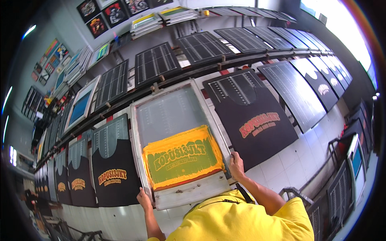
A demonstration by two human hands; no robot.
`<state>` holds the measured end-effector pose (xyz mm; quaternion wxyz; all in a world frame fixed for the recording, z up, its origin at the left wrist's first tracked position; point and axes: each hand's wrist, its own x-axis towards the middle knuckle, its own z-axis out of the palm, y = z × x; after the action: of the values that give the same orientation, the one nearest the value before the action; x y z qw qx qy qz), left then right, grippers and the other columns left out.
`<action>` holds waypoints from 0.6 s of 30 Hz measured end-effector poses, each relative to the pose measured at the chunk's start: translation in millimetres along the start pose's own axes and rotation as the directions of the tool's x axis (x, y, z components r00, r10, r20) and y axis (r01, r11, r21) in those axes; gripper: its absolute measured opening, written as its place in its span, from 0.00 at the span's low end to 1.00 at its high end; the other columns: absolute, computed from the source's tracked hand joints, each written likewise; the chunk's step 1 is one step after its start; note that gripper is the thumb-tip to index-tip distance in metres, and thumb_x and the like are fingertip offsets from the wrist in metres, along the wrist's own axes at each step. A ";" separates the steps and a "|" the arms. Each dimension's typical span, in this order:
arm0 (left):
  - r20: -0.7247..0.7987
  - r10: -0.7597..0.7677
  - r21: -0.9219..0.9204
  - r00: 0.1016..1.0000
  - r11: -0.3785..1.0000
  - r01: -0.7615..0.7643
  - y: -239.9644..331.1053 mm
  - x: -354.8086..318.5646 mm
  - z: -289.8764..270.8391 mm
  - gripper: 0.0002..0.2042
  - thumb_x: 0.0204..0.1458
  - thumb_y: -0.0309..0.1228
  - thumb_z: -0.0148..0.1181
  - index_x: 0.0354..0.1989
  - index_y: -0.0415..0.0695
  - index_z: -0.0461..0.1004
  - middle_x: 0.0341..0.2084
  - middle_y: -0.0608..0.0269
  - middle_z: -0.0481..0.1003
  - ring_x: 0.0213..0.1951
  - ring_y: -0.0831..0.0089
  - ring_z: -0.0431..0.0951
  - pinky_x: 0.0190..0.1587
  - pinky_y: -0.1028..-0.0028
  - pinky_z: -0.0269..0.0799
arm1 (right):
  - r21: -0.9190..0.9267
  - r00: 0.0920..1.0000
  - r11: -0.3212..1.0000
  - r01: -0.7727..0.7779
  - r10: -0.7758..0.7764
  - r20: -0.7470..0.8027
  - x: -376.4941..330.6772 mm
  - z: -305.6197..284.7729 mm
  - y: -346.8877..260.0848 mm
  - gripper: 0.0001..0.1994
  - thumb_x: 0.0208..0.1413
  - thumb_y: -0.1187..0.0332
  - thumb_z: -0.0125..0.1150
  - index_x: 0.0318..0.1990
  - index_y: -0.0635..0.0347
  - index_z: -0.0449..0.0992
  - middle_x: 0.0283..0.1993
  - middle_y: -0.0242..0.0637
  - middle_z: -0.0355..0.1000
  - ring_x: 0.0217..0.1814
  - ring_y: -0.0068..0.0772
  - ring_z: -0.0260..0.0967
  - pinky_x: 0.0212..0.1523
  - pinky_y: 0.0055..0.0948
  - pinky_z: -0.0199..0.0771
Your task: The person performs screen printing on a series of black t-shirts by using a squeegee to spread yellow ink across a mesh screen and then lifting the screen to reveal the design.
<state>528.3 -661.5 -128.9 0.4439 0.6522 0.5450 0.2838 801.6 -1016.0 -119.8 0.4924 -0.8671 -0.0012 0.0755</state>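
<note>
Print table (pixel 313 148), black shirts (pixel 253 120), hands gripping screen frame (pixel 181 140)

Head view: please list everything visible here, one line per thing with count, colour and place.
Metal-framed printing screen with yellow ink and a green stencil: one, centre of the long table, held at both near corners.
Black T-shirts with orange-yellow chest prints: a long row, on the table to either side of the screen.
Long white tiled table: one, running across the view.
Stacked framed screens: several, on the back shelf.
Posters: several, dark, on the far wall.
Yellow shirt: one, worn by the person, bottom edge.
Left hand: on the screen frame's near left corner.
Right hand: gripping the frame's right edge.
</note>
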 end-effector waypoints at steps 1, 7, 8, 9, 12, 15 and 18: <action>0.000 -0.026 -0.033 1.000 0.999 0.026 4.3 0.0 -1.5 0.25 0.58 0.46 0.50 0.23 0.31 0.71 0.20 0.62 0.71 0.23 0.74 0.66 0.29 0.69 0.63 | 0.008 1.000 1.000 -0.011 0.011 0.003 -0.1 -0.6 -2.4 0.12 0.58 0.69 0.46 0.48 0.57 0.69 0.42 0.52 0.72 0.47 0.55 0.69 0.46 0.45 0.68; 0.014 -0.123 -0.250 0.992 0.960 0.122 39.3 -13.5 -12.2 0.26 0.58 0.48 0.50 0.38 0.28 0.74 0.33 0.53 0.76 0.34 0.68 0.76 0.40 0.70 0.70 | 0.113 0.999 0.993 -0.013 0.008 0.041 -0.1 -18.5 -8.3 0.13 0.57 0.72 0.47 0.47 0.61 0.72 0.36 0.54 0.73 0.39 0.53 0.72 0.40 0.40 0.70; -0.013 -0.139 -0.205 0.990 0.970 0.134 39.1 -16.1 -11.0 0.26 0.58 0.47 0.50 0.38 0.28 0.74 0.34 0.54 0.76 0.34 0.67 0.76 0.40 0.70 0.70 | 0.125 0.999 0.992 0.007 -0.011 0.035 0.9 -26.7 -10.9 0.12 0.57 0.72 0.47 0.47 0.62 0.72 0.35 0.52 0.73 0.38 0.48 0.73 0.39 0.37 0.70; -0.006 -0.133 -0.223 0.991 0.966 0.128 35.9 -18.8 -12.2 0.27 0.57 0.48 0.50 0.39 0.28 0.73 0.35 0.53 0.76 0.34 0.67 0.76 0.40 0.70 0.70 | 0.138 0.999 0.990 0.032 -0.036 0.033 2.6 -35.7 -16.2 0.12 0.57 0.72 0.48 0.47 0.63 0.72 0.34 0.50 0.74 0.36 0.42 0.73 0.39 0.33 0.71; 0.007 -0.125 -0.251 0.992 0.960 0.123 37.8 -46.8 -2.7 0.27 0.56 0.47 0.53 0.39 0.26 0.73 0.35 0.52 0.76 0.34 0.67 0.75 0.40 0.69 0.70 | 0.178 0.995 0.979 0.096 -0.101 0.021 19.3 -67.4 -12.5 0.12 0.57 0.73 0.50 0.47 0.64 0.73 0.32 0.46 0.74 0.34 0.32 0.72 0.38 0.28 0.71; -0.081 -0.084 -0.237 0.993 0.969 0.063 39.6 -91.4 41.9 0.26 0.55 0.45 0.53 0.36 0.26 0.75 0.31 0.54 0.76 0.31 0.69 0.75 0.38 0.69 0.69 | 0.178 0.987 0.972 0.155 -0.158 0.003 55.1 -108.8 13.0 0.11 0.56 0.75 0.51 0.46 0.64 0.73 0.31 0.42 0.73 0.32 0.28 0.70 0.37 0.27 0.70; -0.057 -0.137 -0.279 0.989 0.953 0.116 65.0 -150.4 100.9 0.22 0.55 0.42 0.54 0.33 0.29 0.77 0.27 0.59 0.76 0.28 0.72 0.73 0.34 0.70 0.68 | 0.202 0.973 0.952 0.231 -0.224 -0.059 94.5 -162.2 52.5 0.11 0.54 0.78 0.52 0.45 0.65 0.74 0.29 0.34 0.72 0.30 0.21 0.67 0.33 0.23 0.68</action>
<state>607.5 -834.4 -99.0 0.5266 0.5368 0.5574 0.3520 912.6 -1174.3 -95.2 0.5854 -0.8063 -0.0845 0.0025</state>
